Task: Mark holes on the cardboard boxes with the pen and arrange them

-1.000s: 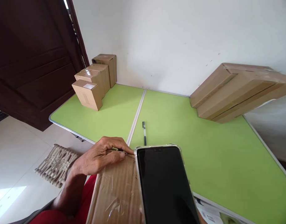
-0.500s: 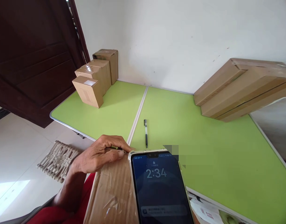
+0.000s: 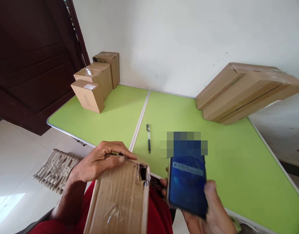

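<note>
My left hand (image 3: 100, 161) grips the far top edge of a taped cardboard box (image 3: 120, 201) that rests on my lap, fingers curled over its edge. The box has a torn hole at its far right corner. My right hand (image 3: 210, 211) holds a smartphone (image 3: 187, 183) with a lit blue screen, raised over the near edge of the green table (image 3: 213, 152). A black pen (image 3: 148, 138) lies on the table just beyond the box.
Three small cardboard boxes (image 3: 96, 81) stand at the table's far left corner. Flat long cartons (image 3: 242, 94) lean against the wall at the far right. A dark wooden door (image 3: 30, 61) is at left, and a woven mat (image 3: 54, 170) lies on the tiled floor.
The phone moved right and away from the camera, off the box, uncovering the box's torn corner and my right hand. Its screen went from dark to lit. My left hand stayed put.
</note>
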`<state>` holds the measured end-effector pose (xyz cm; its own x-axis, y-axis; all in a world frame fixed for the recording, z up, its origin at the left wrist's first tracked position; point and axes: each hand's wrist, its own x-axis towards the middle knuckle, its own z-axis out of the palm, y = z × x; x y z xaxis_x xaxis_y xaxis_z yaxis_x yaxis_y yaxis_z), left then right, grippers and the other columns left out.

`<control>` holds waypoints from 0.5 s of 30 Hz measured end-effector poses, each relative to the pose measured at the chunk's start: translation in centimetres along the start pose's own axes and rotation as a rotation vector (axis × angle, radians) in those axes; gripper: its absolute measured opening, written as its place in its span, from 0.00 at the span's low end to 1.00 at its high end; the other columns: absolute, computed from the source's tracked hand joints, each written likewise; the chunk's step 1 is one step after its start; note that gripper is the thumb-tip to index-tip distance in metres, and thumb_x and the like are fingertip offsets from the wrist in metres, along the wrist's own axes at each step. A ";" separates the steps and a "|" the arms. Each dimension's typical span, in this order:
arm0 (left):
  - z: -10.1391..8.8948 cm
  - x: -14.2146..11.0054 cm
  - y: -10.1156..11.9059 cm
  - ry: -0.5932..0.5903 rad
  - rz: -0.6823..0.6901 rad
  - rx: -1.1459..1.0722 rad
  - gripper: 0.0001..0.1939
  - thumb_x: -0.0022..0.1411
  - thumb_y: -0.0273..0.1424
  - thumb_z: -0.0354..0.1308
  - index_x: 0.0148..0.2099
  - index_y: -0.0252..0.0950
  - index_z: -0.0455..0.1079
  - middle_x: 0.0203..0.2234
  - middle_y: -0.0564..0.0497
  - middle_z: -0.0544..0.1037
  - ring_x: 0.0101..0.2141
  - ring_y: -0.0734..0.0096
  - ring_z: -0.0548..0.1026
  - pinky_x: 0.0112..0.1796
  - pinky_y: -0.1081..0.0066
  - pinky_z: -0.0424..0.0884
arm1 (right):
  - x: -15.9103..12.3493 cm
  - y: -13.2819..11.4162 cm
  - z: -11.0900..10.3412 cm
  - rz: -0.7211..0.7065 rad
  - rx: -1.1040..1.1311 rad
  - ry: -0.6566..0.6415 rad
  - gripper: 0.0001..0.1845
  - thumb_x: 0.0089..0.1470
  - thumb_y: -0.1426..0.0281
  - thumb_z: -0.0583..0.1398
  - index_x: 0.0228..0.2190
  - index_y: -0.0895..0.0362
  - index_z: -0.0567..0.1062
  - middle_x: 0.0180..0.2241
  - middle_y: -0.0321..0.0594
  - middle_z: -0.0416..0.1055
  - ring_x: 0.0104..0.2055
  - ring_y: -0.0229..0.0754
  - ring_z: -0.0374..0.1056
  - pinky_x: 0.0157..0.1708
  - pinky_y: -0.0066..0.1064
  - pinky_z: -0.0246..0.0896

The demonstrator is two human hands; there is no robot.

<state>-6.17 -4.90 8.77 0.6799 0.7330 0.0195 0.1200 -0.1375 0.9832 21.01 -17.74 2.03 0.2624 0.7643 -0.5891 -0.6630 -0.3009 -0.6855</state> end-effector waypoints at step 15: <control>-0.1 0.2 -0.2 0.011 -0.021 -0.016 0.16 0.76 0.39 0.59 0.54 0.40 0.86 0.47 0.45 0.85 0.45 0.62 0.82 0.47 0.67 0.71 | 15.4 1.6 0.0 -0.378 -0.423 0.090 0.25 0.46 0.43 0.67 0.29 0.52 0.73 0.26 0.32 0.73 0.29 0.43 0.68 0.32 0.35 0.69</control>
<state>-6.10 -4.65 8.61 0.6695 0.7428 0.0003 0.1227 -0.1110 0.9862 23.95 -6.43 -8.15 0.4978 0.8170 -0.2909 -0.1775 -0.2323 -0.9563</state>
